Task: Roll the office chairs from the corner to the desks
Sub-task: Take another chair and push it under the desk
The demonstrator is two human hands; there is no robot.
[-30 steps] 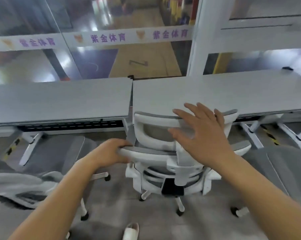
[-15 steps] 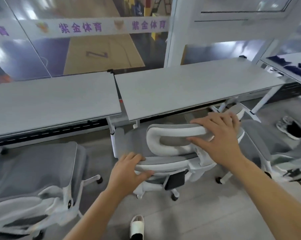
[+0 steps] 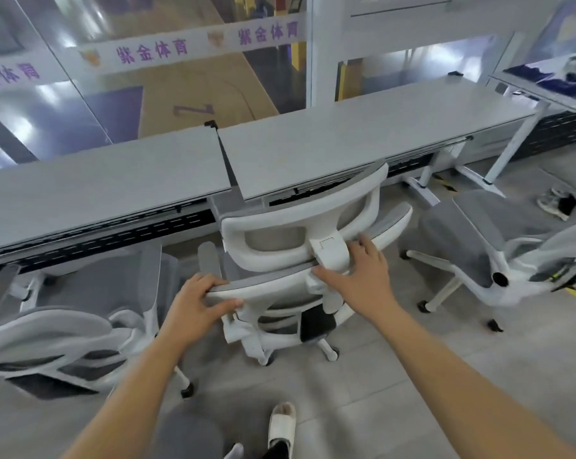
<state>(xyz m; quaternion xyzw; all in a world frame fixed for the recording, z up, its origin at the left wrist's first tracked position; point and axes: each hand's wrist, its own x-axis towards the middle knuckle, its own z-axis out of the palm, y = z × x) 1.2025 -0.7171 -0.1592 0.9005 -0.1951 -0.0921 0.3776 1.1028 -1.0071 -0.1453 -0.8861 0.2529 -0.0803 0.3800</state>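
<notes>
Head view: I'm seeing the middle chair [image 3: 300,260] sitting on the floor [image 3: 396,392] with its back to me, facing the near edge of the right desk [image 3: 362,127], close to that desk's left corner beside the left desk [image 3: 98,180]. The left hand [image 3: 194,303] is gripping the backrest rim [image 3: 263,288], fingers curled over the top and thumb lying along the near face. I'm reading that as the steering grip, since a closed hold lets the person twist the chair. The right hand [image 3: 362,276] is lying flat on the rim just beside the headrest bracket [image 3: 329,251], fingers straight and spread, holding nothing. I'm judging that as the pushing hand, placed near the chair's centre line so it goes straight. The headrest [image 3: 296,210] is overlapping the desk's near edge in the picture, and I'm not able to tell whether they are touching. The casters [image 3: 333,354] are sitting on the floor, so a tuck-in is looking like a small forward roll. The left chair [image 3: 81,309] and right chair [image 3: 478,233] are flanking it, each standing by a desk, so I'm judging the task as well along. A slipper [image 3: 281,422] is showing near the bottom edge, well behind the casters.
</notes>
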